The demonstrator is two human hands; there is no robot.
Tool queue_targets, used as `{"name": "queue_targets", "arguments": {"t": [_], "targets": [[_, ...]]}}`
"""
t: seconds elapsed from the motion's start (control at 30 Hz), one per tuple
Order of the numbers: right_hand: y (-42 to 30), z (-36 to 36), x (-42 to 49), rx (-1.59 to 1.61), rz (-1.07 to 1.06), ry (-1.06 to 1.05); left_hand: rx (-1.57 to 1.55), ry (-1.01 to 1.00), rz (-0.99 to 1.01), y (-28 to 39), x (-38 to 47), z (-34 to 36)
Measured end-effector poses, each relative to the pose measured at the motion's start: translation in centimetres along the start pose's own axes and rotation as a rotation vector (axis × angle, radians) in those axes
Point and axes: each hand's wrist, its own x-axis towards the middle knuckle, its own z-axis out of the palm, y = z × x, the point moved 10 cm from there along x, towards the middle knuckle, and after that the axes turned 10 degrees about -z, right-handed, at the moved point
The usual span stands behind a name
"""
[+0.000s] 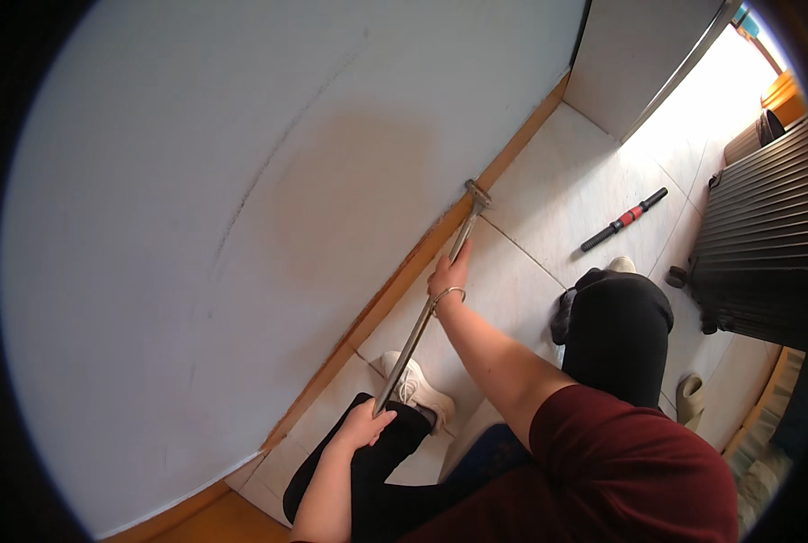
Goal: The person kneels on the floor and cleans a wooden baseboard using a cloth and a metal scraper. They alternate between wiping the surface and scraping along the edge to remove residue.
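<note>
My left hand (364, 424) is closed around the lower end of a long metal rod (417, 330), above my bent knee. Farther up the same rod, my right hand (450, 277) grips it near its head; a bracelet circles that wrist. The rod slants up and to the right, and its short metal crosspiece (478, 194) is at the wooden baseboard (404, 271), close to the wall's foot. Whether the crosspiece touches the baseboard, I cannot tell. The pale wall (173, 203) bears a long dark scuff and a brownish patch.
On the tiled floor (546, 183) lies a black and red threaded dumbbell bar (624, 219). A dark finned radiator (764, 237) on wheels stands at the right, near a bin (750, 141). A slipper (690, 400) lies below it. A pale panel (641, 61) stands at the top right.
</note>
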Motion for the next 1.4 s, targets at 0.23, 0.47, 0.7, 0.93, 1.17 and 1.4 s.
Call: {"name": "queue_targets", "arguments": {"t": [0.23, 0.47, 0.7, 0.93, 1.17, 1.4], "targets": [[0.3, -1.3, 7.1, 0.013, -0.167, 0.074, 0.101, 0.044, 0.12, 6.9, 1.5, -0.5], [-1.8, -0.6, 2.2, -0.078, 0.118, -0.034, 0.029, 0.027, -0.05, 4.7, -2.0, -0.1], [-2.4, -2.5, 7.6, -0.169, -0.028, 0.008, -0.159, -0.112, 0.02, 8.3, 0.3, 3.8], [-2.5, -2.3, 3.5, 0.203, -0.001, -0.009, -0.236, -0.149, -0.061, 6.2, -2.9, 4.8], [-4.3, -3.3, 6.9, 0.009, -0.001, -0.045, -0.247, -0.146, -0.016, 10.0, -2.3, 6.5], [-2.2, -4.9, 8.1, -0.209, -0.115, 0.048, -0.195, -0.131, -0.044, 11.0, -4.9, 7.9]]}}
